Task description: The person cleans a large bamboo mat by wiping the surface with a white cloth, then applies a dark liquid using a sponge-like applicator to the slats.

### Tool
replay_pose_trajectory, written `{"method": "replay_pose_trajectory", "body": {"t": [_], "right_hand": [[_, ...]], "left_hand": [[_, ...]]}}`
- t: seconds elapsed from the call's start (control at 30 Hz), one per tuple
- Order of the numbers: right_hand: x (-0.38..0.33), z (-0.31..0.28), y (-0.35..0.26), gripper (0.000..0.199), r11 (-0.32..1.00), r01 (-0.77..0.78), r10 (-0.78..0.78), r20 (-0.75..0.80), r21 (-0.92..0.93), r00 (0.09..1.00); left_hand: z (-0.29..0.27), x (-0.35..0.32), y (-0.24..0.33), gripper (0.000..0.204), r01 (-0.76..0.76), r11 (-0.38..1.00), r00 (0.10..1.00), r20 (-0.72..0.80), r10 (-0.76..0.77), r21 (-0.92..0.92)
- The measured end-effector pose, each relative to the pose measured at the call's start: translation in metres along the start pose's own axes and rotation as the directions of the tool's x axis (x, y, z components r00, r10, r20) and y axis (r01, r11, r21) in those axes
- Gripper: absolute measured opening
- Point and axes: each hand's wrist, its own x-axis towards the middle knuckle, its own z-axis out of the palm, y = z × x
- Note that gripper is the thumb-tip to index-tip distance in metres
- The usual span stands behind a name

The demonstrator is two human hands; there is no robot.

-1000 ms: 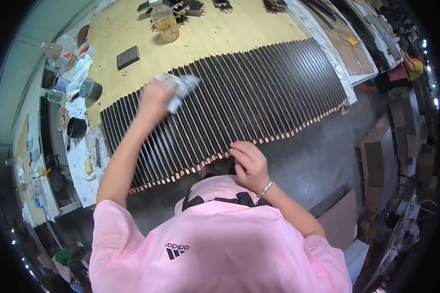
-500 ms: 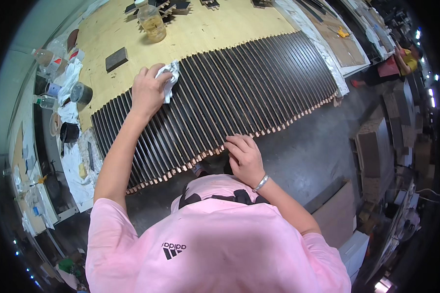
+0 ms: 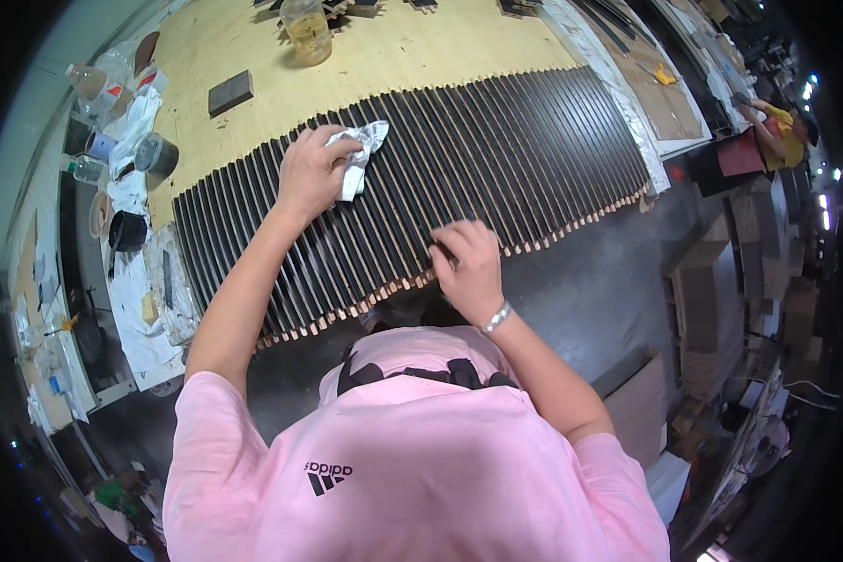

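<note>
A long row of narrow black strips (image 3: 525,150) with bare wood-coloured ends lies side by side across the table. My left hand (image 3: 314,171) is closed on a crumpled white cloth (image 3: 358,159), which rests on the far part of the strips, left of the middle. Nearer to me, my right hand (image 3: 471,267) is over the near ends of the strips. Its fingers are bent, with the thumb curled towards them; what lies between them, if anything, is hidden.
Beyond the strips are a small dark block (image 3: 230,93), a clear plastic jar (image 3: 306,33) of yellowish liquid and dark wooden pieces (image 3: 351,9). Bottles (image 3: 94,86) and a black cup (image 3: 129,230) stand at the left. A person (image 3: 773,139) is at the far right.
My left hand has slid the white cloth to the right across the strips. My right hand has moved a little farther in over the strips from their near ends.
</note>
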Motion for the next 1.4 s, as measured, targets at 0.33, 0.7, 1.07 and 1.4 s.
{"method": "replay_pose_trajectory", "body": {"t": [0.33,0.7,1.07,1.4], "right_hand": [[0.025,0.024,0.009,0.014,0.984,-0.037,0.057,0.112,-0.176,0.992],[0.039,0.032,0.009,0.010,0.969,-0.034,0.070,0.143,-0.243,0.987],[0.047,0.006,0.022,0.011,0.999,-0.017,0.002,0.308,0.049,0.951],[0.043,0.003,0.019,0.012,0.957,0.284,-0.255,0.300,-0.058,0.919]], "left_hand": [[0.012,-0.014,-0.003,0.021,0.017,0.999,0.995,-0.097,-0.021,-0.040],[0.014,-0.019,-0.005,0.021,0.004,1.000,0.993,-0.120,-0.008,-0.031],[0.018,-0.018,-0.006,0.017,0.001,0.999,0.988,-0.152,-0.009,-0.048],[0.017,-0.018,-0.008,0.022,0.005,0.999,0.991,-0.132,-0.011,-0.040]]}}
